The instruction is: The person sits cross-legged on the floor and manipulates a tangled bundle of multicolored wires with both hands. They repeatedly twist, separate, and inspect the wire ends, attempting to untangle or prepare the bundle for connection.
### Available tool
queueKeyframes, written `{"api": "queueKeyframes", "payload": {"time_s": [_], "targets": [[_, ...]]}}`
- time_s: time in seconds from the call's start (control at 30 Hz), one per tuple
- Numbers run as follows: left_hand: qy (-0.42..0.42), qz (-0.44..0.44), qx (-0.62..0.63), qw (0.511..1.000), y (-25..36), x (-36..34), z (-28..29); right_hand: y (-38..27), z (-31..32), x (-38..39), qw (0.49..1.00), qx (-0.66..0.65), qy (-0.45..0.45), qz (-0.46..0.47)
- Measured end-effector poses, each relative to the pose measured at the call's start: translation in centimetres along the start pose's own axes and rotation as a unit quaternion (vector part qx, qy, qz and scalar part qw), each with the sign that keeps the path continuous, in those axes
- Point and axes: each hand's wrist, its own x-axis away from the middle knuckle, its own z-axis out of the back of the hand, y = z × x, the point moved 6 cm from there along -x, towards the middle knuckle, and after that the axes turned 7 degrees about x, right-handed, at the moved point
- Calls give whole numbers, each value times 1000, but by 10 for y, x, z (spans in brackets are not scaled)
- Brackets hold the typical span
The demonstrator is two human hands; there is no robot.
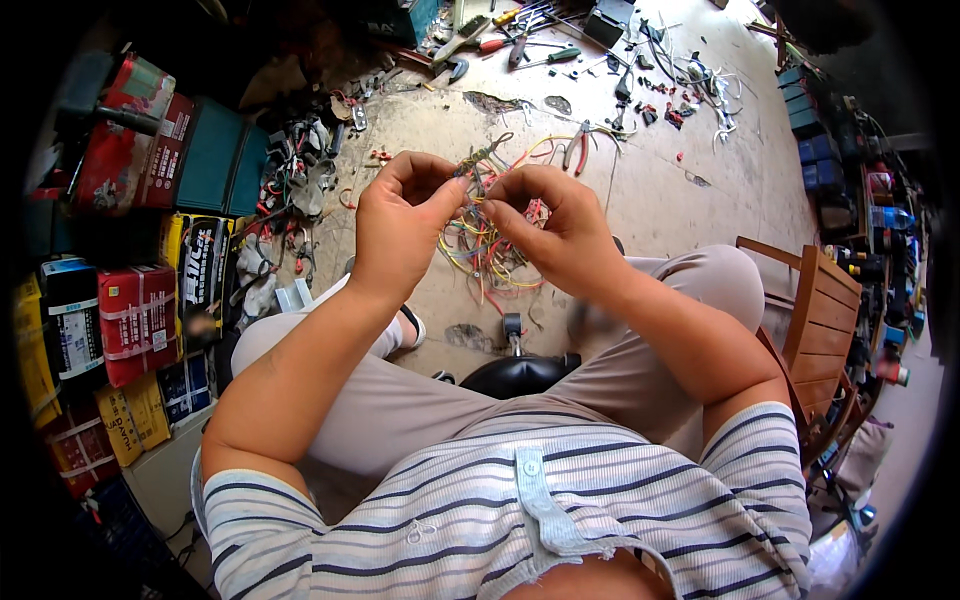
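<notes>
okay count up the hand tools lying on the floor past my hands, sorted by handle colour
Red-handled pliers: 1
Red-handled screwdriver: 1
Green-handled screwdriver: 1
Yellow-handled screwdriver: 1
Total: 4 that can be told apart. More tools lie in the pile at the top, too small to sort. Both hands, left hand and right hand, pinch the wire bundle.
</notes>
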Motion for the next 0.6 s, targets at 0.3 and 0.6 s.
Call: {"api": "queueKeyframes", "payload": {"time_s": [0.3,0.6], "targets": [[2,-48,-25,999,4,1,-2,-23,-1,2,986,57,-1,156],[-16,37,54,998,-1,6,-9,-23,-10,4,987,14,-51,155]]}}
